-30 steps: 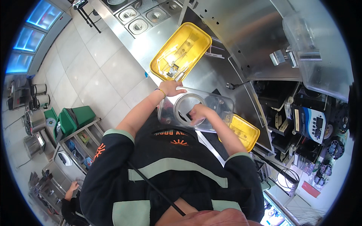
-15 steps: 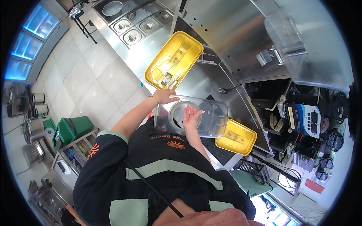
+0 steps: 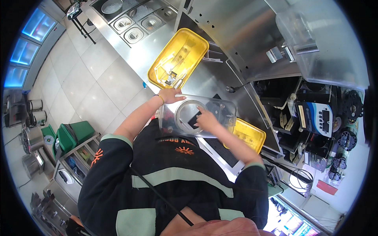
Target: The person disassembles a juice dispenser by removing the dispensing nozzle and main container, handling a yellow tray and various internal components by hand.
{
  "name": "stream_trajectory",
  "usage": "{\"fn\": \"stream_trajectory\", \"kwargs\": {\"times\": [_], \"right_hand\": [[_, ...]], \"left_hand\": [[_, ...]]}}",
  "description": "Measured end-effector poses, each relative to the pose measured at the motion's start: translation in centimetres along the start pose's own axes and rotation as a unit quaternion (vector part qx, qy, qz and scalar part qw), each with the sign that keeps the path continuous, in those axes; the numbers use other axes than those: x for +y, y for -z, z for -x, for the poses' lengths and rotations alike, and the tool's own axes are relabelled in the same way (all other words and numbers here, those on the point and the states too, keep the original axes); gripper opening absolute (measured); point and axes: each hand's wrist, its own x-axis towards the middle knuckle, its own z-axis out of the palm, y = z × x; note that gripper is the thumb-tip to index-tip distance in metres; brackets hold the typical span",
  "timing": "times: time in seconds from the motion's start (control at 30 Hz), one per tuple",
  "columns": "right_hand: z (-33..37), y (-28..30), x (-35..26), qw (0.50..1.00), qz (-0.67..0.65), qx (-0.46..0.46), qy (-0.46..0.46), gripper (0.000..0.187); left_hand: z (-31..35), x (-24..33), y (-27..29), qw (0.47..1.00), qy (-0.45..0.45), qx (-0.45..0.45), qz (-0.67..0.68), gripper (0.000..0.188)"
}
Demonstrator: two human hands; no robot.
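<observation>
In front of my body is a clear plastic container (image 3: 225, 114) with rounded corners and a large round opening ringed by a rim (image 3: 177, 116). My left hand (image 3: 172, 95) grips its far left corner. Over the right side of the opening is my right hand (image 3: 206, 120), palm down; its index finger is stretched toward the rim and the other fingers are bent apart from it. I see nothing held in it. Beyond my left hand a yellow tray (image 3: 165, 55) holds white and metal parts. A smaller yellow tray (image 3: 256, 135) lies right of the container.
The steel counter (image 3: 208, 83) runs to the far left, where lidded pans (image 3: 134, 35) and an ice well sit. A plug (image 3: 231, 89) lies near the opened steel panel (image 3: 252, 47). At the right is a machine with a control panel (image 3: 323, 120). A black mat (image 3: 222, 151) lies nearby.
My right hand has turned from palm up to palm down, its forearm swinging out to the right. My left hand stays on the container's corner. The view has shifted slightly.
</observation>
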Motion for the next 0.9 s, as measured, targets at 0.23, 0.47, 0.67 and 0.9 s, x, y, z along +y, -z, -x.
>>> {"fn": "stream_trajectory", "kwargs": {"times": [0.23,0.47,0.67,0.9], "right_hand": [[0.8,1.0,2.6,0.997,-0.028,-0.029,0.064,0.012],[-3.6,-0.8,-7.0,0.906,-0.403,-0.032,-0.126,0.058],[-3.5,3.2,-8.2,0.837,-0.473,0.070,-0.268,0.072],[1.7,11.2,-4.7,0.713,-0.588,0.316,-0.215,0.058]], "left_hand": [[1.2,0.8,0.4,0.999,0.032,0.012,0.010,0.063],[2.9,-4.7,-1.6,0.833,0.108,0.139,0.525,0.064],[11.0,-13.2,-11.3,0.794,0.284,0.103,0.527,0.095],[16.3,-1.9,0.0,0.691,0.127,0.197,0.684,0.072]]}}
